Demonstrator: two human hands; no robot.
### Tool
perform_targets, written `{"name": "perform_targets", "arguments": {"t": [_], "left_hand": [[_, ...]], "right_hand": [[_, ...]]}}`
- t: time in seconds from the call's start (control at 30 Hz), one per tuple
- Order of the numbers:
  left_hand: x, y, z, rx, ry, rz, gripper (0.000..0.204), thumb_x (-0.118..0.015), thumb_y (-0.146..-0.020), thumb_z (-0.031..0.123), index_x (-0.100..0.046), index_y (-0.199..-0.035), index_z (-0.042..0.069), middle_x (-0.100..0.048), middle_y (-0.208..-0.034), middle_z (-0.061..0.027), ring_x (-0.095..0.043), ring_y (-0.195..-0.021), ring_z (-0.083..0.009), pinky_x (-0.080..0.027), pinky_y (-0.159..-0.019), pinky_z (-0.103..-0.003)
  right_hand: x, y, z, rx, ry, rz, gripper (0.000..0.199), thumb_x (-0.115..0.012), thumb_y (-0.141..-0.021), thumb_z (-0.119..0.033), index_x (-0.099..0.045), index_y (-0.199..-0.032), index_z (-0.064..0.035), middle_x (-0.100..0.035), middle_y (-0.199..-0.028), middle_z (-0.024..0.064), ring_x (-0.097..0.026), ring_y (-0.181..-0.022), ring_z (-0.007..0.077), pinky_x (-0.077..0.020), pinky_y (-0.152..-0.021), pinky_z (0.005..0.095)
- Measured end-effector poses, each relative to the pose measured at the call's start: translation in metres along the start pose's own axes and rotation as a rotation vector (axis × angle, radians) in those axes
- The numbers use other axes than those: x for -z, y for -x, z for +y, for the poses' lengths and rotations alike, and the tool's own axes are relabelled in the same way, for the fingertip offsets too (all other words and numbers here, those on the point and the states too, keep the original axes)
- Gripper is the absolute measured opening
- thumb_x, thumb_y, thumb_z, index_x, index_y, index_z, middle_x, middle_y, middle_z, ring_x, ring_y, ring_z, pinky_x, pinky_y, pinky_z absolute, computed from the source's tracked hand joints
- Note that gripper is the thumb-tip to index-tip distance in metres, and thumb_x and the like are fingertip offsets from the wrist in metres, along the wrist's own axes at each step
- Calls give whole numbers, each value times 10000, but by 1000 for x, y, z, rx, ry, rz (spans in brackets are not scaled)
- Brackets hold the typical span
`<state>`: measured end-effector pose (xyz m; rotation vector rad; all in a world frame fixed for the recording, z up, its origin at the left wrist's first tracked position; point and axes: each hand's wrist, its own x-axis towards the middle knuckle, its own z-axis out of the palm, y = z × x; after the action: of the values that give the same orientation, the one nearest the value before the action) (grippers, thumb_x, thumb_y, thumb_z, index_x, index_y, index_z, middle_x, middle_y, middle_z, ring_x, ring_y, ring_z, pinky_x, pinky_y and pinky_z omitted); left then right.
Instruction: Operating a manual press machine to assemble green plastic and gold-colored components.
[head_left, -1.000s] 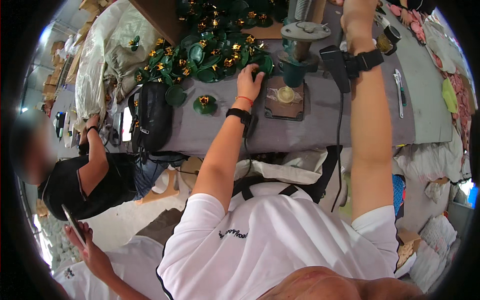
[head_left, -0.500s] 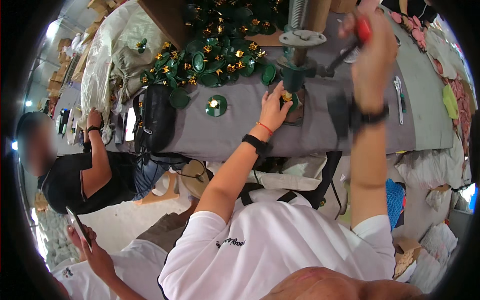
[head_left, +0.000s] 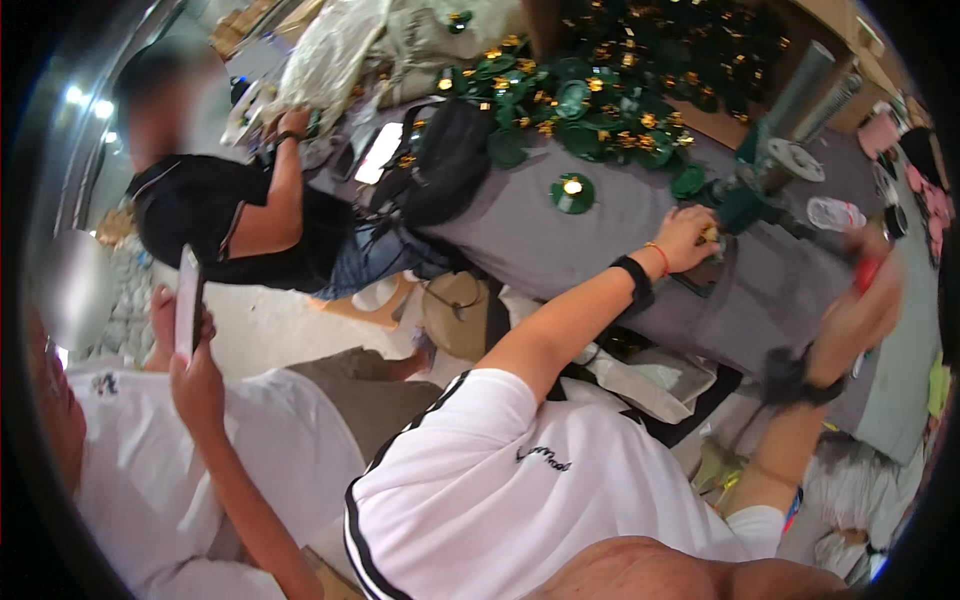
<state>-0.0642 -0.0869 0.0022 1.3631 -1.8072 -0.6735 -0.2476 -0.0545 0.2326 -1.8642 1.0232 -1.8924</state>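
Note:
My left hand [head_left: 685, 238] is at the base of a green hand press [head_left: 748, 200], its fingers closed round a small gold ornament [head_left: 710, 234]. In this view the fingers mostly hide whatever lies beneath the ornament. A dark metal base plate [head_left: 700, 283] shows beside the hand. My right hand [head_left: 862, 315], blurred by motion, is closed on the red knob [head_left: 868, 272] of the press lever, right of the press. To the left, a green disc with a gold ornament [head_left: 572, 193] lies alone on the grey cloth.
A heap of green discs with gold ornaments [head_left: 600, 100] covers the far table. A black bag [head_left: 445, 165] and a lit phone [head_left: 380, 153] lie on the left. A clear plastic bottle [head_left: 835, 213] stands right of the press. One person works far left; another holds a phone [head_left: 188, 300].
The view has turned, so the table and press appear further right and tilted. My right hand has come down with the red knob; my left hand stays at the press base.

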Motion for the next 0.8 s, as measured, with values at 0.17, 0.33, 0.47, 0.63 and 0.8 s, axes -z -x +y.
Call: {"name": "perform_targets", "arguments": {"t": [0.17,0.33,0.47,0.63,0.8], "left_hand": [[15,34,13,-116,14,-3,390,-701,-810,309,-567,-1085,68,-516,-1312,-131,-380,-1332,-349,-233,-1094,-564],[59,121,8,-291,-145,-93,549,-743,-753,377,-572,-1164,57,-414,-1400,-220,-248,-1393,-420,-163,-1122,-578],[96,96,-44,146,-139,424,673,-743,-762,255,-440,-1289,-33,-392,-1384,-283,-353,-1291,-461,-295,-1081,-487],[97,42,-63,421,93,483,379,-661,-859,96,-531,-1203,3,-621,-1107,-159,-616,-1003,-259,-492,-873,-342],[24,27,6,-5,295,213,515,-654,-843,71,-437,-1306,9,-641,-1040,-186,-632,-943,-350,-508,-825,-391]], "right_hand": [[-65,-127,50,-455,-310,116,311,-497,-982,-252,-649,-971,19,-610,-768,36,-519,-624,84,-410,-567,226],[-53,-132,108,-321,-312,159,330,-523,-972,-287,-652,-965,17,-622,-755,32,-532,-596,74,-391,-525,198],[-53,-128,94,-342,-329,192,332,-498,-969,-294,-603,-966,20,-599,-721,51,-473,-515,91,-308,-448,218],[-56,-121,70,-256,-354,160,327,-502,-976,-381,-545,-821,-96,-461,-624,-33,-399,-493,55,-276,-416,198],[-56,-113,78,-246,-378,173,341,-511,-972,-392,-537,-792,-103,-448,-615,-35,-387,-492,54,-257,-409,194]]}}
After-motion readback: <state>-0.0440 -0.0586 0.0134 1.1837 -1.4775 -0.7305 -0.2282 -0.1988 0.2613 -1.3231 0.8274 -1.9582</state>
